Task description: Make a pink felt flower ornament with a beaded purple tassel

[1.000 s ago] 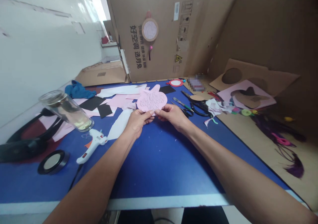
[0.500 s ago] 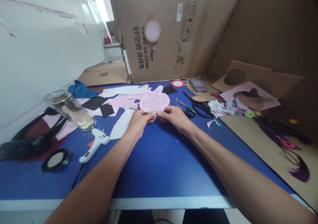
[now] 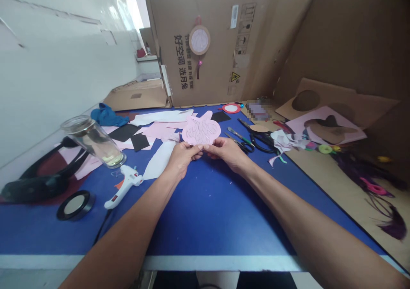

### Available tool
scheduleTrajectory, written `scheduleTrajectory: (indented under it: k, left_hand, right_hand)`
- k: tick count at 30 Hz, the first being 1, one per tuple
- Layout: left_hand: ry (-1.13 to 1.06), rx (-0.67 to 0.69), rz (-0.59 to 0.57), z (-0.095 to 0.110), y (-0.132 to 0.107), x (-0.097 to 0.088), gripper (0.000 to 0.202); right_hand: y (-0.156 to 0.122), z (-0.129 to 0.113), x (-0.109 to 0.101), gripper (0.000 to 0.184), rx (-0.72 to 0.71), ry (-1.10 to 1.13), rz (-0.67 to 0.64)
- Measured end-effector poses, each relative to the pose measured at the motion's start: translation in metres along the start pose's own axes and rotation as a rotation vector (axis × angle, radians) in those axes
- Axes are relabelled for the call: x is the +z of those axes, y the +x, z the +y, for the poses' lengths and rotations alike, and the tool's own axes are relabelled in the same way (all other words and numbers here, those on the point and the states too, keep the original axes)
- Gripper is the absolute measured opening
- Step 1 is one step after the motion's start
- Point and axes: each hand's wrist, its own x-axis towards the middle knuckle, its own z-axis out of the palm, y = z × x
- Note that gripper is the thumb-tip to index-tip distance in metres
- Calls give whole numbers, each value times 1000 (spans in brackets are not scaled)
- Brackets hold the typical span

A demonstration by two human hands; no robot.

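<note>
Both my hands hold up a pink paper cut-out (image 3: 201,131), a rounded shape with a short lobe on top and dark wavy lines drawn across it. My left hand (image 3: 181,160) pinches its lower left edge, and my right hand (image 3: 226,148) grips its lower right edge. The cut-out's lower edge rests close to the blue table (image 3: 205,225). Just left of my left hand lies a white paper strip (image 3: 159,160). Small scissors (image 3: 240,142) lie right of my right hand.
A glass jar (image 3: 94,141), a white glue gun (image 3: 124,185) and a black tape roll (image 3: 76,205) stand at left among black and pink paper scraps (image 3: 140,141). Larger black-handled scissors (image 3: 262,143) and paper shreds (image 3: 285,141) lie at right. A cardboard box (image 3: 205,66) stands behind.
The whole scene has drifted slightly right and up across the frames as my head moves. My hands keep the same hold on the cut-out.
</note>
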Motion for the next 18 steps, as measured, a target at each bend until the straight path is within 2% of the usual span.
scheduleTrajectory:
  k: [7,10,13,18]
  left_hand:
    - [-10,-7,-14,0,-2,2,18]
    - [-67,24,-14,5,-2,2,28]
    - [-154,93,6,13,1,-4,40]
    - [-163,139,48,24,8,-17,36]
  right_hand:
    - [1,0,0,48,-6,-5,-5]
    - [1,2,-1,45,-20,-24,-18]
    - [0,4,-1,39,-20,-69,-56]
    - [-1,7,-2,34,-59,-197,-106]
